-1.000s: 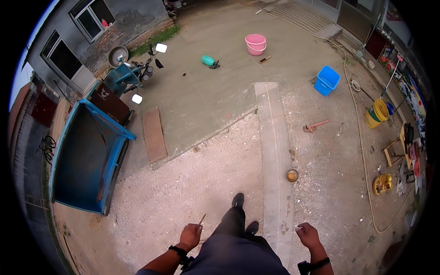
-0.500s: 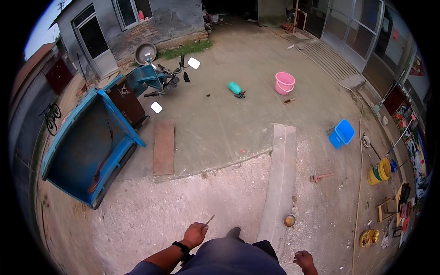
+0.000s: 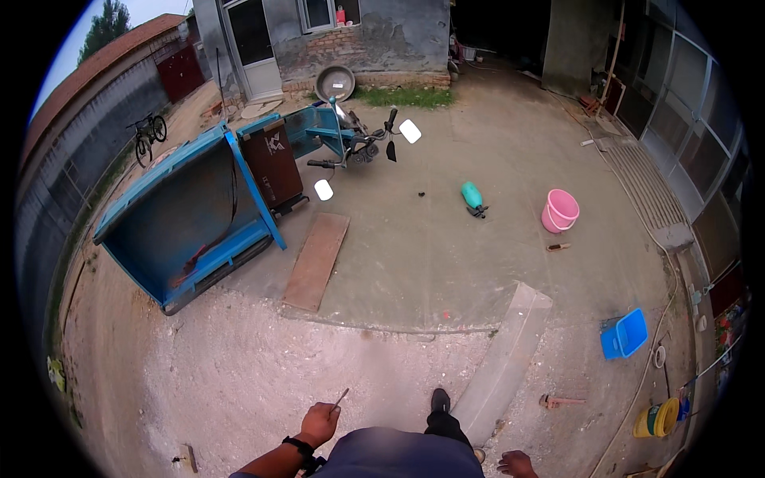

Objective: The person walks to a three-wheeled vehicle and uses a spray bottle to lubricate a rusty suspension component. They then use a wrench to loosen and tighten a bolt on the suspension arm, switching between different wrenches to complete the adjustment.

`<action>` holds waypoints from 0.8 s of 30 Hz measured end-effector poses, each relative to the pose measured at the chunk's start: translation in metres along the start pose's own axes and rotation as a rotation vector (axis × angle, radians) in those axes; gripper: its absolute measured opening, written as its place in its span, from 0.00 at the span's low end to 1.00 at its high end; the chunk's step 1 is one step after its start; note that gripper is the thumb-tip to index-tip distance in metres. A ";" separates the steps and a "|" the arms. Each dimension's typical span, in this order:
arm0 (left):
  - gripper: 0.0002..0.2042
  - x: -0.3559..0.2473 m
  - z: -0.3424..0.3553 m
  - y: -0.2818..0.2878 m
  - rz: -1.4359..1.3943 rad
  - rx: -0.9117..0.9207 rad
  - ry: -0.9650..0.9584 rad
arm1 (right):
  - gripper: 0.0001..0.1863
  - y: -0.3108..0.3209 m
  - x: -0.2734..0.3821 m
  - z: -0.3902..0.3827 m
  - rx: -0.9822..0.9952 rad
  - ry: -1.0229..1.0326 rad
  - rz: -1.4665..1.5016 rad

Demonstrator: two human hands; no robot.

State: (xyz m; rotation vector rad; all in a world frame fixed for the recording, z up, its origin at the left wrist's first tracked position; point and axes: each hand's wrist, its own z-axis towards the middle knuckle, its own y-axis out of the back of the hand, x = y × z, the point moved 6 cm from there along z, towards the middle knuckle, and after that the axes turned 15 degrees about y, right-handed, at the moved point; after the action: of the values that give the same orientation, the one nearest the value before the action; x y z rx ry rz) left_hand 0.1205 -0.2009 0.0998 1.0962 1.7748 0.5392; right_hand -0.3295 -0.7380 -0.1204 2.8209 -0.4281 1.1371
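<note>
My left hand [image 3: 319, 421] is low in the head view, closed around a thin stick-like tool [image 3: 341, 397] that points up and to the right. A dark band sits on that wrist. My right hand [image 3: 518, 464] shows only partly at the bottom edge, fingers loosely curled, and I cannot tell whether it holds anything. Between the hands are my dark trousers and one black shoe [image 3: 440, 400] on the sandy ground, next to a long concrete strip [image 3: 506, 362].
A blue three-wheeled cargo cart [image 3: 203, 207] stands at the left with a wooden plank [image 3: 317, 260] beside it. Farther off lie a green bottle [image 3: 472, 195], a pink bucket [image 3: 560, 211], a blue tub [image 3: 624, 334] and a yellow bucket [image 3: 658, 417]. Buildings ring the yard.
The view has swung upward and left, so the cart and house now fill more of the picture. My right hand has dropped to the bottom edge. My left hand still grips the stick.
</note>
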 end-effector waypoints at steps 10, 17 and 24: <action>0.12 -0.022 -0.057 -0.029 -0.180 -0.349 0.265 | 0.15 0.015 0.419 0.171 -0.210 0.282 -0.442; 0.15 0.001 -0.108 -0.035 -0.317 -0.457 0.624 | 0.15 -0.141 0.545 0.256 0.107 0.437 -0.724; 0.14 0.021 -0.127 -0.046 -0.569 -0.628 0.780 | 0.15 -0.302 0.572 0.242 0.525 0.400 -0.915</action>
State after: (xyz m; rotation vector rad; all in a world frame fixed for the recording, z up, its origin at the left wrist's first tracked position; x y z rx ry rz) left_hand -0.0155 -0.1930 0.1129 -0.1089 2.2008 1.1507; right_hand 0.3107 -0.6208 0.1107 2.4524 1.2003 1.6013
